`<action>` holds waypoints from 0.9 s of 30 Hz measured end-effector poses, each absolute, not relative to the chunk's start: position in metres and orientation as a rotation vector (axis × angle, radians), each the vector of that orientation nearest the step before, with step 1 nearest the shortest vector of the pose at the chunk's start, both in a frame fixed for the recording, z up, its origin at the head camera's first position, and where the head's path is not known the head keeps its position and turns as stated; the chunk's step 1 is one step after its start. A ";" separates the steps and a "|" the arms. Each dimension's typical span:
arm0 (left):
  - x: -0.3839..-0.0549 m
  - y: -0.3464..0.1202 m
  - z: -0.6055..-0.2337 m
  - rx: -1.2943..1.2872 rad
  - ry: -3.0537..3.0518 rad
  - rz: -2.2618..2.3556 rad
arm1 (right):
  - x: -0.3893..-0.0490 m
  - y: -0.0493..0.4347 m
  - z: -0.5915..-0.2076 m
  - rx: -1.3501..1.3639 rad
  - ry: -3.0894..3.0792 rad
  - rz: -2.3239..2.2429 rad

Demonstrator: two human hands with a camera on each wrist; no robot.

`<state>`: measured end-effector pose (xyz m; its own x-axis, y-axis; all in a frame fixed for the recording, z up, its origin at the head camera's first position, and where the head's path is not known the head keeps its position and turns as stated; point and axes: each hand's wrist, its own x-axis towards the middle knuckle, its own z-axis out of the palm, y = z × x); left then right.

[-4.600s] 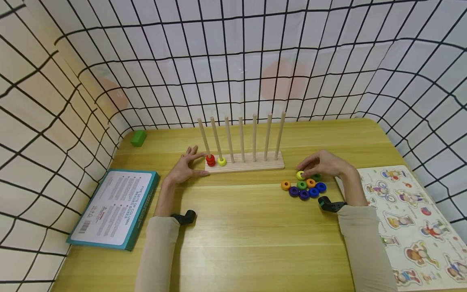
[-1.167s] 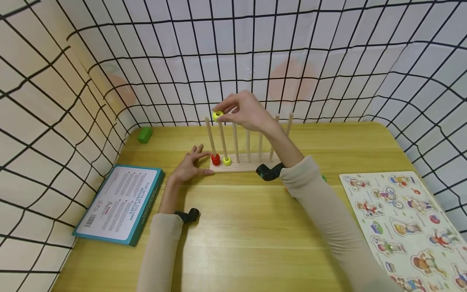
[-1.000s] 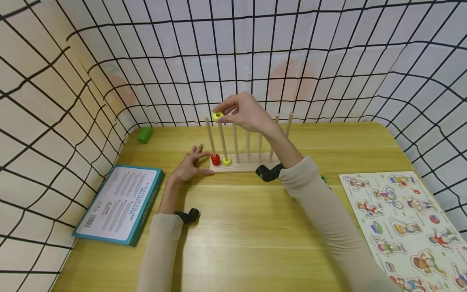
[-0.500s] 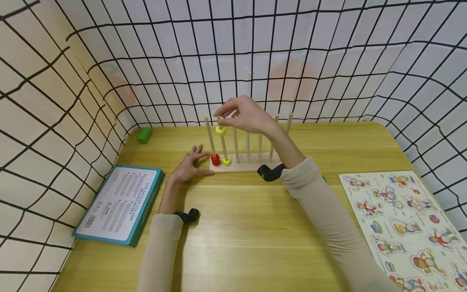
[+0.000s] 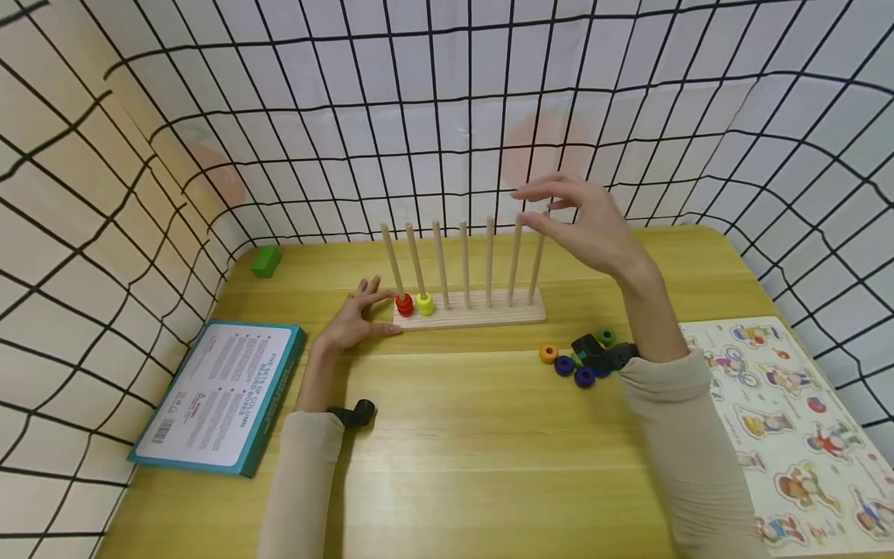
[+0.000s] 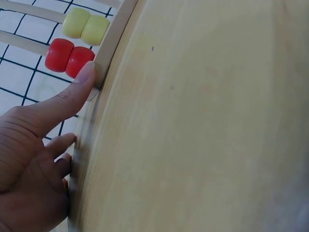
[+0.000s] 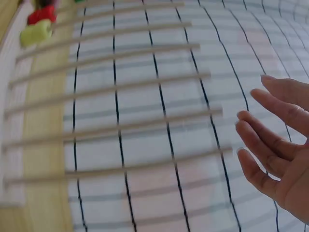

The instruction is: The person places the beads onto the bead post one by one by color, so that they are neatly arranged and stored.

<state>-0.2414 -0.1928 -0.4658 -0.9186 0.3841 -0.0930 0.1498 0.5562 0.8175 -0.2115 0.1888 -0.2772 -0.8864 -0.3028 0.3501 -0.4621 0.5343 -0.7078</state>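
A wooden bead stand [image 5: 482, 313] with a row of upright pegs lies across the table. Two red beads [image 5: 403, 305] sit low on its leftmost peg, and two yellow beads [image 5: 424, 304] are stacked on the second. My left hand [image 5: 349, 322] holds the left end of the base between thumb and index finger; in the left wrist view the thumb [image 6: 72, 96] reaches the base beside the red beads. My right hand [image 5: 594, 229] is raised by the tops of the rightmost pegs, holding nothing, fingers apart from the thumb. The other pegs carry no beads.
Loose beads, including orange [image 5: 548, 353], purple [image 5: 584, 377] and green [image 5: 606, 336], lie right of the stand, partly hidden by the right wrist camera [image 5: 592, 353]. A blue box [image 5: 216, 396] lies left, a picture board [image 5: 789, 427] right, a green block [image 5: 266, 262] at the back left.
My right hand brought a yellow bead from the pile to the second peg and let it drop onto the other yellow one. It has since moved right. The left hand keeps its place.
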 end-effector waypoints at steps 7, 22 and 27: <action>-0.240 -0.193 -0.464 0.444 2.541 1.276 | -0.188 0.239 -0.306 0.441 -2.694 1.352; -0.242 -0.193 -0.467 0.443 2.518 1.324 | -0.188 0.277 -0.377 0.784 -3.119 1.407; -0.243 -0.194 -0.467 0.447 2.519 1.320 | -0.193 0.267 -0.393 0.911 -3.194 1.507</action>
